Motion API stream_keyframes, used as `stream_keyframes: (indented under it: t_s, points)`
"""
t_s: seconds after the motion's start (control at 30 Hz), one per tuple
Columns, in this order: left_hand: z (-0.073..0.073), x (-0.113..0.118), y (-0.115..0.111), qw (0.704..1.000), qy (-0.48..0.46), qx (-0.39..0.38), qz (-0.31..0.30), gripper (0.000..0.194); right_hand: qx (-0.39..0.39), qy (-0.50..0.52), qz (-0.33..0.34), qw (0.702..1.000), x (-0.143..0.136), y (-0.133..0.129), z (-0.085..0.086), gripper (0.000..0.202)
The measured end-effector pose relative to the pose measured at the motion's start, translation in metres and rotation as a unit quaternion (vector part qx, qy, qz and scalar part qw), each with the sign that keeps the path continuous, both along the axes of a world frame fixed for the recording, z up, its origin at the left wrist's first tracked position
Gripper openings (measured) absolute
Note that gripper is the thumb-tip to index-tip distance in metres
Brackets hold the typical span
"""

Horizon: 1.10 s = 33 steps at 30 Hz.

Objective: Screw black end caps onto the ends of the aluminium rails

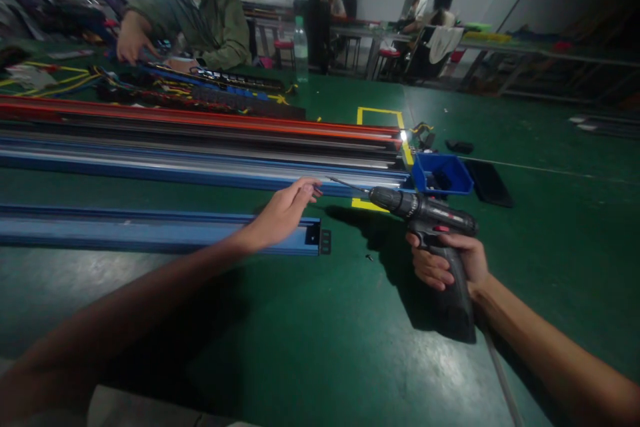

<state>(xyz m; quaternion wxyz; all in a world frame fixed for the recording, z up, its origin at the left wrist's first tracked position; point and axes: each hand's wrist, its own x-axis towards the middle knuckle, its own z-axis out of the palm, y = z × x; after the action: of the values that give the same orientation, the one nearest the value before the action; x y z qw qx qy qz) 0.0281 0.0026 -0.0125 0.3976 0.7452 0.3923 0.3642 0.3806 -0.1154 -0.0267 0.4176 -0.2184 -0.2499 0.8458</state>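
Note:
My right hand (447, 263) is wrapped round the grip of a black cordless drill (440, 213), whose long thin bit points left. Near the bit's tip is my left hand (285, 210), its fingers pinched together on something small and dark that I cannot make out. Under that hand a blue metal profile (150, 230) lies on the green table, with a black end piece (325, 240) at its right end. A small dark screw (369, 257) lies to the right of that end.
Blue, black and red profiles (225, 121) lie side by side behind. At their right ends stand a blue bin (443, 173) and a dark flat object (487, 182). A person in a green jacket (220, 23) works across the table beside wiring and a bottle (301, 47).

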Motion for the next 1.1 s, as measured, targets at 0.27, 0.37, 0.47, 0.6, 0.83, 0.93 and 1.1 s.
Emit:
stream_keyframes:
  t_s: [0.27,0.37,0.47,0.6,0.83,0.93,1.1]
  points:
    - [0.019,-0.013,-0.026,0.943,0.282,0.118,-0.132,0.054,-0.015,-0.039,0.014,0.999,0.02,-0.024,0.008,0.03]
    - [0.014,-0.014,-0.029,0.929,0.29,0.151,-0.173,0.069,-0.028,-0.05,0.021,0.998,0.027,-0.026,0.009,0.031]
    - [0.005,-0.016,-0.029,0.925,0.288,0.164,-0.186,0.074,-0.053,-0.073,0.024,0.996,0.031,-0.025,0.009,0.031]
    - [-0.001,-0.018,-0.027,0.923,0.292,0.173,-0.18,0.068,-0.062,-0.082,0.034,0.994,0.033,-0.026,0.005,0.032]
    - [0.0,-0.016,-0.027,0.922,0.292,0.179,-0.181,0.064,-0.071,-0.091,0.043,0.992,0.034,-0.035,0.006,0.032]
    - [0.002,-0.016,-0.027,0.927,0.287,0.164,-0.178,0.062,-0.074,-0.115,0.047,0.99,0.037,-0.038,0.008,0.031]
    - [0.002,-0.018,-0.024,0.936,0.28,0.125,-0.173,0.067,-0.083,-0.13,0.049,0.987,0.041,-0.038,0.008,0.03]
